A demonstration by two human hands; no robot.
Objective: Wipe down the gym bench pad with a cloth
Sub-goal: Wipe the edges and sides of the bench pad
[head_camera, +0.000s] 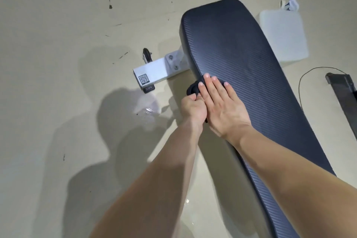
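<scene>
Bench pad (241, 60): dark, with a ribbed surface, lying lengthwise over the beige floor (58, 25). Its rounded far end is fully in view. Its near end passes out of sight under the right forearm.

Cloth (195, 88): black and bunched, on the pad's left edge about midway along the visible length, with part of it hanging over that edge.

Left hand (193, 110): at the pad's left edge, on the near side of the cloth. The fingers are curled tightly round the cloth's lower part — a firm grip.

Right hand (222, 106): flat on top of the pad and touching the left hand. The fingers are straight and slightly spread, and the fingertips lie on the cloth and press it to the pad. Nothing is clasped in the palm.

Left of the pad:
- A white frame foot (154, 71) comes out from beneath it.
- A QR label (144, 79) sits on the foot's end face.
- A small black wheel (146, 56) stands just beyond the foot.
- A wet patch (148, 110) glistens on the floor, near the left hand.

Right of the pad:
- A white spray bottle (283, 35) lies flat beside the far end, with its trigger head pointing away.
- A thin cord (299, 88) loops over the floor beside the pad's middle.
- A dark object (343, 91) is cut off at the picture's edge — its identity cannot be told.
</scene>
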